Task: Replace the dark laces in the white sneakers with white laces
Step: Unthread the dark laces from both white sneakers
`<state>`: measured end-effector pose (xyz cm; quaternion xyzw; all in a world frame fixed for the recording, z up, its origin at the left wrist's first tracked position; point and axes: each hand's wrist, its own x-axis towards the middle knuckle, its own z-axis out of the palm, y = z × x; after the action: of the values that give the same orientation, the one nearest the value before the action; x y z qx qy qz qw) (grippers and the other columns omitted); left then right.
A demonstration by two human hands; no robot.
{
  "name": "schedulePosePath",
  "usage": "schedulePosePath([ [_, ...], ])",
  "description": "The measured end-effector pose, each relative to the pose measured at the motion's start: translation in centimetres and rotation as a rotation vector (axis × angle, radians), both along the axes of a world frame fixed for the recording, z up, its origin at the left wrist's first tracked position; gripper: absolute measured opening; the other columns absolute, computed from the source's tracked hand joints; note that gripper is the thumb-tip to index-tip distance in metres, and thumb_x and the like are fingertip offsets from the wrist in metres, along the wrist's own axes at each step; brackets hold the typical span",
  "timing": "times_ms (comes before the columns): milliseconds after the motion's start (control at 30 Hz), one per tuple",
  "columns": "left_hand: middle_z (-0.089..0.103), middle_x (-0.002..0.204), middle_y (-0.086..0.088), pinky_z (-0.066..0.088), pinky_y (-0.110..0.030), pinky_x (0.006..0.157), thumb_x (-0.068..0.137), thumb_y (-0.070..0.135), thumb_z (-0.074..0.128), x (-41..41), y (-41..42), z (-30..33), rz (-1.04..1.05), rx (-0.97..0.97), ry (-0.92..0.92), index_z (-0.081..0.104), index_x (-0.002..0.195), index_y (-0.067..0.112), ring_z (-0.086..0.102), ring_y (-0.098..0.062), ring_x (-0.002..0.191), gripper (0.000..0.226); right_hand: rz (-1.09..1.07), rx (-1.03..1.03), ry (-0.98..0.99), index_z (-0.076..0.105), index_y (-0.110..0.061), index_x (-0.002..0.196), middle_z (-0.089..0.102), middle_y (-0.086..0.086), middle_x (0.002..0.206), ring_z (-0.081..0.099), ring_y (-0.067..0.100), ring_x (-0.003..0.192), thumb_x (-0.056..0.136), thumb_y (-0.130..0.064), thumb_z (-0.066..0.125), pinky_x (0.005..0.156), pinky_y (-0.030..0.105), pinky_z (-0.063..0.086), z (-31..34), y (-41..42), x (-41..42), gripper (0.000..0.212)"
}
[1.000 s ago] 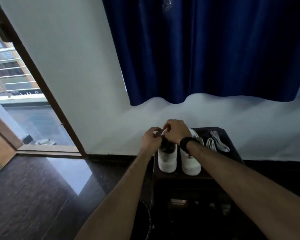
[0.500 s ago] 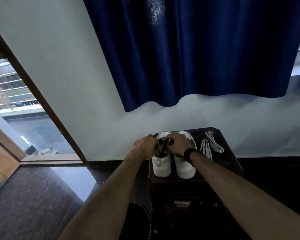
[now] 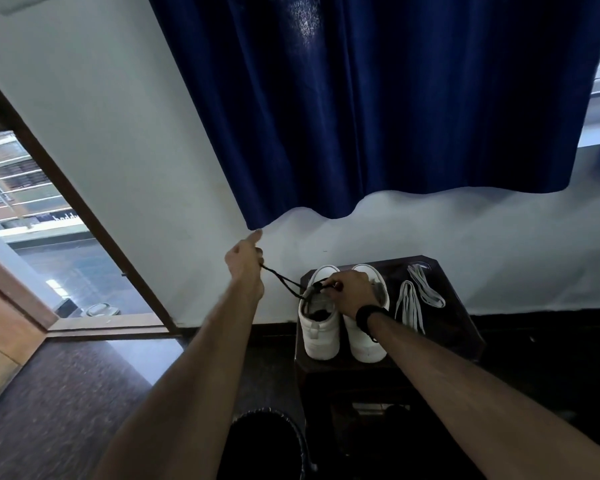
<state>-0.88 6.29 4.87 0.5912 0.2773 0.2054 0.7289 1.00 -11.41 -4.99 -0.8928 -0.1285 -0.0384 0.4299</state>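
White sneakers (image 3: 340, 323): side by side on dark worktop (image 3: 461, 327).
Left hand (image 3: 245, 259): grips dark lace (image 3: 284, 282), stretched taut.
Right hand (image 3: 352, 291): pinches lace at left sneaker.
White laces (image 3: 414, 299): beside sneakers.

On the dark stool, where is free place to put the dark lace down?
Bare top of the stool shows right of the white laces and in front of them. The left half is crowded by both sneakers.

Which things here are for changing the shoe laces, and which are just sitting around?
For the job:
- white sneakers
- dark lace, pulled by the left hand
- right hand on the sneakers
- white laces on the stool

Just around:
- blue curtain
- open door
- dark bin
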Motion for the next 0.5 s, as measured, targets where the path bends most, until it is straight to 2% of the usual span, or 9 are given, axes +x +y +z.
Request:
schedulePosePath([
  [67,0.043,0.063,0.000,0.034,-0.023,0.052,0.087,0.022,0.066,-0.1,0.9,0.7,0.088,0.004,-0.002,0.070,0.089,0.012,0.034,-0.012,0.053,0.011,-0.039,0.028,-0.007,0.078,-0.018,0.091,0.074,0.004,0.090,0.066,0.019,0.090,0.085,-0.019,0.066,0.081,0.027,0.049,-0.2,0.4,0.3,0.013],
  [133,0.050,0.069,0.001,0.042,-0.026,0.061,0.088,0.032,0.062,-0.3,2.0,1.0,0.160,0.114,0.078,0.070,0.088,0.016,0.043,-0.013,0.057,0.018,-0.094,0.120,0.021,0.076,-0.018,0.086,0.074,0.006,0.088,0.066,0.023,0.088,0.089,-0.021,0.061,0.081,0.031,0.048,-0.3,0.6,0.6,0.016],
  [200,0.061,0.083,-0.004,0.045,-0.036,0.086,0.085,0.040,0.058,-0.7,2.9,0.9,0.207,0.543,0.402,0.061,0.077,0.018,0.057,-0.022,0.074,0.024,-0.154,0.284,0.109,0.073,-0.019,0.079,0.073,0.006,0.082,0.066,0.027,0.081,0.095,-0.032,0.055,0.078,0.036,0.051,0.2,0.4,1.1,0.027],
  [233,0.063,0.087,-0.006,0.041,-0.041,0.094,0.083,0.039,0.056,-0.9,3.0,0.6,0.199,0.776,0.561,0.061,0.079,0.018,0.059,-0.026,0.082,0.022,-0.172,0.379,0.141,0.071,-0.018,0.076,0.072,0.005,0.077,0.067,0.028,0.074,0.097,-0.036,0.052,0.072,0.038,0.053,0.6,0.3,1.3,0.034],
  [267,0.064,0.089,-0.006,0.039,-0.043,0.096,0.082,0.036,0.056,-1.0,2.9,0.2,0.160,0.943,0.614,0.063,0.083,0.017,0.059,-0.027,0.087,0.020,-0.183,0.480,0.162,0.070,-0.017,0.074,0.070,0.005,0.073,0.066,0.027,0.066,0.099,-0.037,0.049,0.063,0.035,0.053,1.2,0.1,1.6,0.038],
  [300,0.064,0.090,-0.004,0.041,-0.043,0.096,0.083,0.033,0.058,-0.9,2.7,-0.4,0.073,1.031,0.594,0.066,0.087,0.018,0.059,-0.026,0.089,0.017,-0.186,0.577,0.185,0.069,-0.013,0.075,0.069,0.006,0.069,0.063,0.025,0.058,0.101,-0.035,0.048,0.054,0.029,0.050,1.9,-0.1,1.8,0.041],
  [367,0.068,0.096,0.000,0.050,-0.035,0.089,0.084,0.027,0.066,-0.6,1.6,-1.8,-0.173,1.049,0.431,0.072,0.094,0.023,0.062,-0.020,0.090,0.013,-0.152,0.664,0.214,0.069,-0.005,0.079,0.066,0.010,0.066,0.059,0.021,0.051,0.102,-0.030,0.046,0.045,0.020,0.043,3.4,-0.7,1.9,0.041],
  [433,0.068,0.099,0.000,0.049,-0.026,0.079,0.083,0.022,0.073,-0.1,0.0,-3.1,-0.435,1.153,0.316,0.075,0.101,0.021,0.061,-0.013,0.088,0.019,-0.048,0.569,0.191,0.070,-0.009,0.079,0.067,0.012,0.067,0.060,0.019,0.052,0.102,-0.030,0.047,0.049,0.021,0.043,4.2,-1.4,2.0,0.040],
  [500,0.063,0.098,0.000,0.047,-0.025,0.075,0.080,0.024,0.075,0.5,-1.8,-4.3,-0.618,1.329,0.294,0.077,0.103,0.021,0.060,-0.015,0.089,0.022,0.061,0.443,0.174,0.072,-0.012,0.081,0.068,0.012,0.068,0.060,0.018,0.055,0.102,-0.029,0.047,0.054,0.023,0.043,4.6,-2.1,1.9,0.036],
])
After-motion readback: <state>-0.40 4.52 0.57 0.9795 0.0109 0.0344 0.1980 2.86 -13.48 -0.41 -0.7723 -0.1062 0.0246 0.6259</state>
